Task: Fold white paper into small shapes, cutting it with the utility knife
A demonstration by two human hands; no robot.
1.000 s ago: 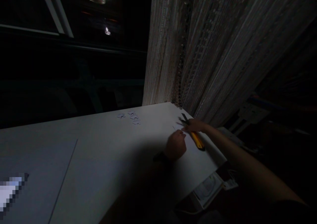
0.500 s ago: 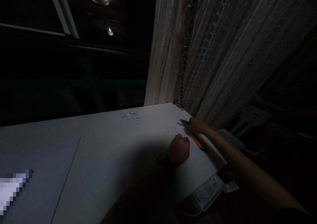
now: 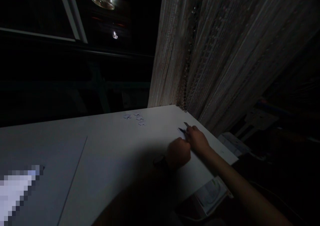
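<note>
The scene is very dark. My right hand is closed round a utility knife; only its dark tip pokes out beyond the fingers, resting on the white table. My left hand is curled into a fist right beside it, knuckles up, wearing a dark wristwatch. What the left fingers press on is hidden. Several small pale paper cut-outs lie farther back on the table.
A pale striped curtain with a bead chain hangs behind the table's far right corner. A dark window reflects a ceiling lamp. A large sheet lies at the left. Papers sit below the table's right edge.
My right hand has pulled the knife closer to me and to the left hand; its yellow handle no longer shows. The view has shifted slightly.
</note>
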